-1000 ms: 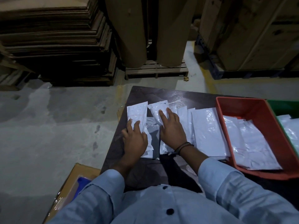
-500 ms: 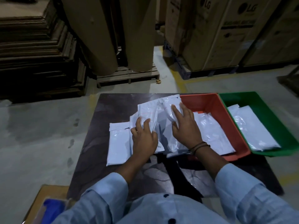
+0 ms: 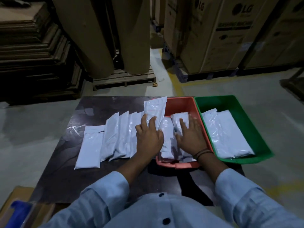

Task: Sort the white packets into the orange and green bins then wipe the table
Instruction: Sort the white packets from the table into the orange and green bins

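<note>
Several white packets (image 3: 105, 139) lie in an overlapping row on the dark table (image 3: 69, 176). My left hand (image 3: 148, 139) grips one white packet (image 3: 155, 111), tilted up over the left rim of the orange bin (image 3: 182, 102). My right hand (image 3: 191, 137) rests inside the orange bin on a smaller white packet (image 3: 178, 120), fingers spread over it. More packets lie under both hands in that bin. The green bin (image 3: 233, 102) stands right of the orange one and holds two or three white packets (image 3: 227, 134).
Big cardboard rolls (image 3: 102, 35) on a wooden pallet (image 3: 125, 78) stand beyond the table. Stacked cardboard sheets (image 3: 32, 51) are at the far left, large printed cartons (image 3: 227, 33) at the far right. A cardboard box with something blue (image 3: 19, 211) sits at my lower left.
Both hands have moved right with their packets, from the pile on the table to the orange bin. The row of packets left of my hands is now uncovered.
</note>
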Available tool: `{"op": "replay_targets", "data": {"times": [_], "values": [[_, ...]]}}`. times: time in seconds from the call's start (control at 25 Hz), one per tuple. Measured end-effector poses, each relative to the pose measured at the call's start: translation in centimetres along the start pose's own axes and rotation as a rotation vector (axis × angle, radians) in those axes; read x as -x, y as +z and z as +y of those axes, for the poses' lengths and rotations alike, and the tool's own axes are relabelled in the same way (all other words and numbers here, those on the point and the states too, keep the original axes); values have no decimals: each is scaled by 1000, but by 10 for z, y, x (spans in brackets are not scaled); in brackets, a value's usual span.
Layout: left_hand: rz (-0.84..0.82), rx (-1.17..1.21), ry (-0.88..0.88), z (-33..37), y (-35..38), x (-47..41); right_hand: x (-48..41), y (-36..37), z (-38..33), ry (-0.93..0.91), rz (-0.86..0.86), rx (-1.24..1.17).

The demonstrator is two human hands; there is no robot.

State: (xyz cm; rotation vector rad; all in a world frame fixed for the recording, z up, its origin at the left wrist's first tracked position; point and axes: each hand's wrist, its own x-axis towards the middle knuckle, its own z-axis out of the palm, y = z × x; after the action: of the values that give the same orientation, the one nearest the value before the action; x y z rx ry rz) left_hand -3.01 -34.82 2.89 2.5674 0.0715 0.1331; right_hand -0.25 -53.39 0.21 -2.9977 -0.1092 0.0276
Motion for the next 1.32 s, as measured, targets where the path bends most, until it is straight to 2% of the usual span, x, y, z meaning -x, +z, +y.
{"op": "replay_targets", "data": {"times": [0.2,0.48,0.56,0.68,0.8,0.92,1.32], "values": [[10,-92,-90,36,23,2,0,13,22,-135,-202,110],[8,-239,-203,79,68,3,3,-9,46,-360,-234,96],[5,-295,-226,79,78,3,5,-15,50,-360,-198,53],[-23,-384,-160,70,88,-1,4,-19,55,-340,-214,7],[-147,-477,-31,58,98,-9,0,-19,56,-351,-227,-6],[-258,-488,-18,46,105,-10,0,-16,54,-343,-267,4],[-299,-570,1,35,108,-22,-3,-12,48,-333,-262,43]]}}
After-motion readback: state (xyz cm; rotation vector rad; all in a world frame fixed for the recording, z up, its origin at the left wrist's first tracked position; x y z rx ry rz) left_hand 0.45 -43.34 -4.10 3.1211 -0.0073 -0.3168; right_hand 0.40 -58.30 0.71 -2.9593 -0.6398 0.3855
